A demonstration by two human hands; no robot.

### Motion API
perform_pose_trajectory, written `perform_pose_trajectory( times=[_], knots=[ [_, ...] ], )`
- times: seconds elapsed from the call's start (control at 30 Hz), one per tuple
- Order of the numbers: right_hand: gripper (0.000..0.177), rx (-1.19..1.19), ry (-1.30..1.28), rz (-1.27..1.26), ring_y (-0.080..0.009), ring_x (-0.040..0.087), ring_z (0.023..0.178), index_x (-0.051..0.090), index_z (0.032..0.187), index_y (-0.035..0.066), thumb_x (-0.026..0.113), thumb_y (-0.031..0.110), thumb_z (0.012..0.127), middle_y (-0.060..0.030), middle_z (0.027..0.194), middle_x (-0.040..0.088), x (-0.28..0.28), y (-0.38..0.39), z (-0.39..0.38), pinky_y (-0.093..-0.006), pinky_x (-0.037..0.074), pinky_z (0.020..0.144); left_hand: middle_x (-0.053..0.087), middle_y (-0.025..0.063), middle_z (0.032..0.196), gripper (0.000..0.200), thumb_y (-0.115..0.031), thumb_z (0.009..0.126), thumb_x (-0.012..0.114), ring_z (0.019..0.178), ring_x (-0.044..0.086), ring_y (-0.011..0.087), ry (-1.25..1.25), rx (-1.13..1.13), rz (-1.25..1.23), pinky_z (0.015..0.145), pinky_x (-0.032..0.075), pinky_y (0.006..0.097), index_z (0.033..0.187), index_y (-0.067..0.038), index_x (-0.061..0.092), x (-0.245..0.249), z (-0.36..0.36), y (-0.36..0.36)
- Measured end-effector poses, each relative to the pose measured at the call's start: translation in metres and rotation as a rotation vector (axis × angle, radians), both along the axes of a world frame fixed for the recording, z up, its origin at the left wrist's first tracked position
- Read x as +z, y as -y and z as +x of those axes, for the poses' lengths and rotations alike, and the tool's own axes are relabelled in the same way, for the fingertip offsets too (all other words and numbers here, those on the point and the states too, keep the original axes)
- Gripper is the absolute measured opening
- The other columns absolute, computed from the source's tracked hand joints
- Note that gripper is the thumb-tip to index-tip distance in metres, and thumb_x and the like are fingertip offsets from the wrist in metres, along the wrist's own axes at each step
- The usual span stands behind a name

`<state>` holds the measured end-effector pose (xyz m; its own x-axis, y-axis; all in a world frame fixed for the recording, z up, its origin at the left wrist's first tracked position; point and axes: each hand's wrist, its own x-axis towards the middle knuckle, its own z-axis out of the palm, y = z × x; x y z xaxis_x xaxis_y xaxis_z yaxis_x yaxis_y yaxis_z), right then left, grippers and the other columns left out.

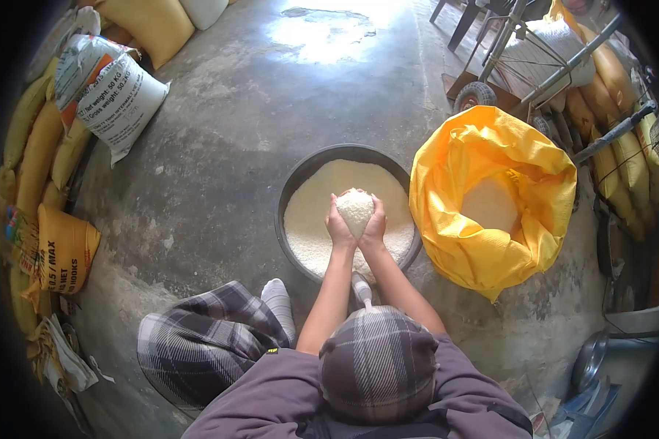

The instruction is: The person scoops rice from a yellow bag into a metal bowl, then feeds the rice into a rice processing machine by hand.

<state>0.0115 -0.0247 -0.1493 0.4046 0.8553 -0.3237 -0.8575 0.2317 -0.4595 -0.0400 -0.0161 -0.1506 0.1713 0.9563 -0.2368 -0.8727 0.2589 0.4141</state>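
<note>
Head camera view, looking straight down at a person seated on a grey concrete floor (220,146). At the centre of the frame the left hand (339,228) and the right hand (375,227) are pressed side by side into one cup, each curled around a rice heap (356,208) that rises white and rounded above the fingers. The cupped hands hover over a dark round basin (291,186) that stands on the floor and is filled with more white rice. Just right of the basin, touching its rim, stands an open yellow sack (490,146), its mouth rolled down, with rice showing inside. In the upper left lies a white printed sack (117,95), and yellow sacks line the left edge. A hand truck (534,66) stands in the upper right. Plaid trousers (205,340) and purple sleeves fill the bottom of the frame.
</note>
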Motion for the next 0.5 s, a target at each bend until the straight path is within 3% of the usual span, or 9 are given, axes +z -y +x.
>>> perform_pose_trajectory(
  times=[0.1,0.17,0.23,0.3,0.37,0.47,0.5],
  knots=[
    [0.034,-0.008,-0.008,0.04,-0.0221,0.065,0.085,0.061,0.101,-0.002,0.047,0.027,0.091,-0.0129,0.095,0.065,0.032,0.005,0.009,-0.0337,0.054,0.078,0.065,0.0173,0.097,0.044,-0.034,0.099,0.037,0.087,0.065,0.0262,-0.011,-0.007,0.01,0.079,0.054,0.035,0.108,0.004,0.057,0.036,0.005,-0.003],
    [0.036,-0.026,0.077,0.003,-0.0238,0.064,0.088,0.058,0.103,-0.002,0.044,0.029,0.091,-0.0143,0.1,0.064,0.078,0.007,0.019,-0.0351,0.053,0.081,0.066,0.0167,0.093,0.043,-0.032,0.099,0.039,0.081,0.066,0.0251,-0.064,0.009,-0.004,0.074,0.055,0.0344,0.103,0.005,0.059,0.084,0.022,0.002],
    [0.042,0.02,0.006,0.057,-0.0286,0.061,0.097,0.056,0.104,0.001,0.035,0.035,0.091,-0.0165,0.102,0.063,0.128,0.015,0.037,-0.0401,0.05,0.088,0.066,0.0171,0.091,0.041,-0.029,0.098,0.041,0.077,0.066,0.0243,-0.147,0.032,0.0,0.071,0.056,0.0334,0.101,0.006,0.061,0.129,0.038,0.005],
    [0.039,-0.002,0.143,0.076,-0.0283,0.062,0.097,0.056,0.103,0.002,0.036,0.033,0.091,-0.0156,0.102,0.063,0.173,0.027,0.061,-0.0385,0.049,0.088,0.065,0.0165,0.09,0.039,-0.029,0.097,0.042,0.075,0.065,0.0229,-0.202,0.005,0.054,0.07,0.055,0.0321,0.099,0.005,0.061,0.169,0.064,0.013],
    [0.038,-0.194,0.253,-0.039,-0.027,0.063,0.092,0.06,0.101,0.003,0.039,0.032,0.09,-0.0119,0.103,0.064,0.189,0.029,0.101,-0.0378,0.05,0.087,0.066,0.0137,0.082,0.038,-0.028,0.096,0.045,0.069,0.064,0.0189,-0.24,-0.03,0.116,0.063,0.054,0.0294,0.09,0.004,0.065,0.205,0.093,0.021],
    [0.041,-0.3,0.343,-0.125,-0.0267,0.063,0.095,0.06,0.105,0.001,0.039,0.033,0.089,-0.013,0.105,0.064,0.213,0.05,0.155,-0.0393,0.049,0.088,0.065,0.0123,0.073,0.041,-0.028,0.095,0.047,0.063,0.062,0.0159,-0.221,-0.17,0.067,0.059,0.051,0.0294,0.083,0.005,0.066,0.218,0.156,0.027],
    [0.042,-0.311,0.357,-0.143,-0.0265,0.063,0.096,0.06,0.107,0.001,0.038,0.032,0.089,-0.0135,0.106,0.064,0.21,0.057,0.177,-0.04,0.049,0.088,0.065,0.0143,0.073,0.04,-0.028,0.095,0.047,0.063,0.063,0.0195,-0.279,-0.211,0.117,0.06,0.052,0.0325,0.082,0.005,0.065,0.209,0.181,0.034]
  ],
)
